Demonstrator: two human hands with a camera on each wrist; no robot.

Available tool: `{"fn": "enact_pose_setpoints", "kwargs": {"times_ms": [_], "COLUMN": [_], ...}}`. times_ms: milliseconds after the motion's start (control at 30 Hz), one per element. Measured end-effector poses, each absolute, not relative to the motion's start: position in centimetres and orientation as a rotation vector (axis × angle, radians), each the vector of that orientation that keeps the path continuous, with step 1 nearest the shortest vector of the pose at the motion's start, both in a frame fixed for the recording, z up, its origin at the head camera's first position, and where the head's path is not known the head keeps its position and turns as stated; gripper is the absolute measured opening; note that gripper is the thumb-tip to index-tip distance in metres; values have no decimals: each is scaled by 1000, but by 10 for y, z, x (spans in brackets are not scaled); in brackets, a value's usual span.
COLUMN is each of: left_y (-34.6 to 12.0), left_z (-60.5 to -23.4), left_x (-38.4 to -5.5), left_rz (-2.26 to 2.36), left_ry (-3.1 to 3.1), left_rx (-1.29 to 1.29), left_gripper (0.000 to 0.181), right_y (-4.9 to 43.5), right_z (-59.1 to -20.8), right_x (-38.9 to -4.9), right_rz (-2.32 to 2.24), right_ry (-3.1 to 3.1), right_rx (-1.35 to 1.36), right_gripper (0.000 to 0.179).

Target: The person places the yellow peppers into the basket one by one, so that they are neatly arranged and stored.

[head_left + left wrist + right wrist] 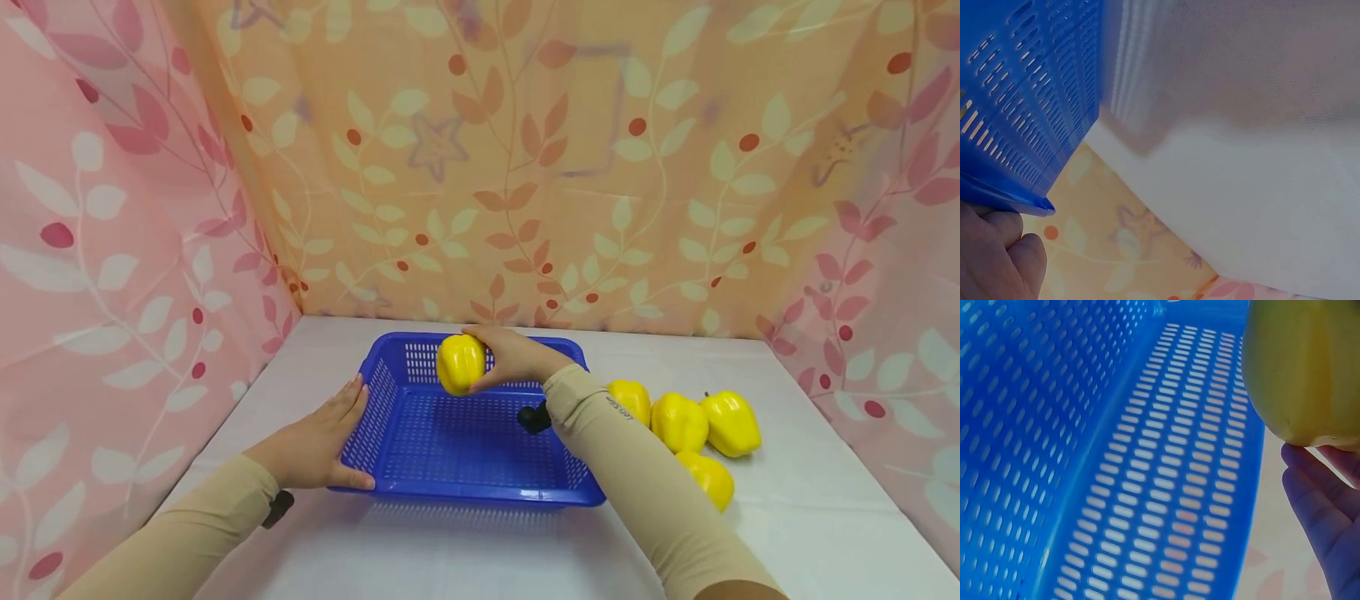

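- Far left, it's a pink cloth (105, 250) with white leaves and red dots, running down to the white table (825, 500).
- In comes the left sleeve (195, 517), beige, a small black piece (277, 508) tucked just under its cuff.
- And there's the left hand (318, 437), braced at the basket's near left corner! Fingers lie together against the left rim, thumb spread well apart from them, resting on the near rim.
- Centre stage, the blue basket (450, 454), sitting upright on the table, slotted walls all round.
- Behind it hangs an orange cloth (487, 167), all leaves, with faint purple stars.
- Here's the yellow pepper (461, 365), held over the basket floor, towards the far wall and left of the middle!
- On its right side, the right hand (513, 357) has it pinched: fingers over the top, thumb lower down, clamped on the pepper.
- The right sleeve (637, 475), beige with small dark lettering, slants across the basket's right side.
- Right of the basket, four loose peppers (678, 423) bunch on the table, two partly covered by that sleeve; the rightmost shows a dark stem.
- Far right, another pink cloth closes the line.
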State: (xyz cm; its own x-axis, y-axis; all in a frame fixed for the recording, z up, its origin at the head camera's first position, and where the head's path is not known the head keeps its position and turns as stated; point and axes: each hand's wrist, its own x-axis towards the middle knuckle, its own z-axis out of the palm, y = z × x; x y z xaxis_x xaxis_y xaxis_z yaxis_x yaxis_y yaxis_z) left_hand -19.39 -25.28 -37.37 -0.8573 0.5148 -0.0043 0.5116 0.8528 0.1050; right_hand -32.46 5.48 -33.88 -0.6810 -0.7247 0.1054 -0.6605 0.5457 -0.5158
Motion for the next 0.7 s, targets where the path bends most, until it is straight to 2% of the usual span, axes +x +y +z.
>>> {"fn": "enact_pose_setpoints", "kwargs": {"times_ms": [200, 700], "left_y": [-254, -256], "left_z": [-376, -378], "left_x": [-195, -197], "left_rz": [173, 179], "left_ry": [3007, 3011], "left_rx": [815, 851], "left_gripper": [128, 127], "right_y": [40, 15], "right_z": [-344, -361], "right_x": [-328, -330], "right_rz": [-802, -669], "right_ry": [2645, 2647], "right_rx": [-1231, -1179], "right_gripper": [87, 92]}}
